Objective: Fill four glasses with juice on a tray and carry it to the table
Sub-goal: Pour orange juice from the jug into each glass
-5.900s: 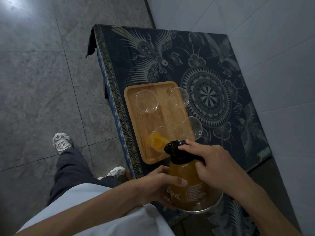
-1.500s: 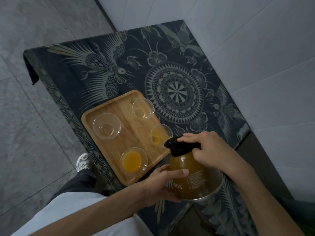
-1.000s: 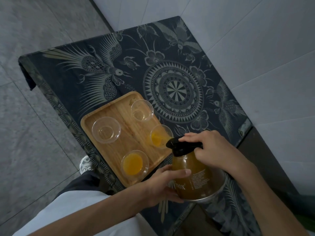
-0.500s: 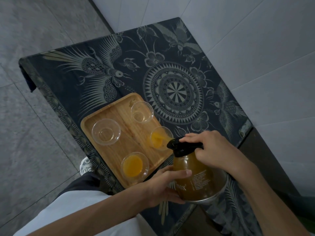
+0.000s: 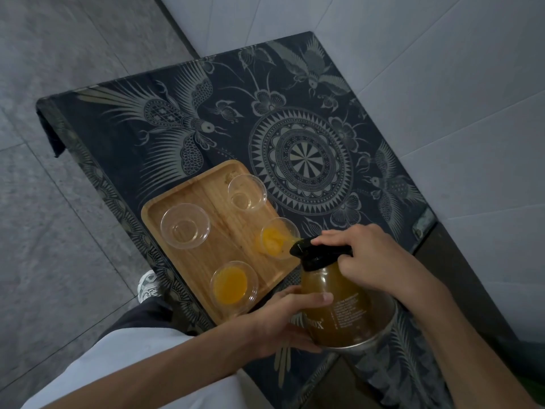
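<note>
Head view: the juice jug carries white print, only "ox" legible; it tilts, black spout toward the tray, juice streaming into a glass. Left hand fingers cup its side above the counter; right hand fingers clamp the handle.

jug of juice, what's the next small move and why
Probably keep the jug tipped until the glass under its spout fills, then shift to an empty glass: juice is streaming in, and two glasses hold none.
</note>
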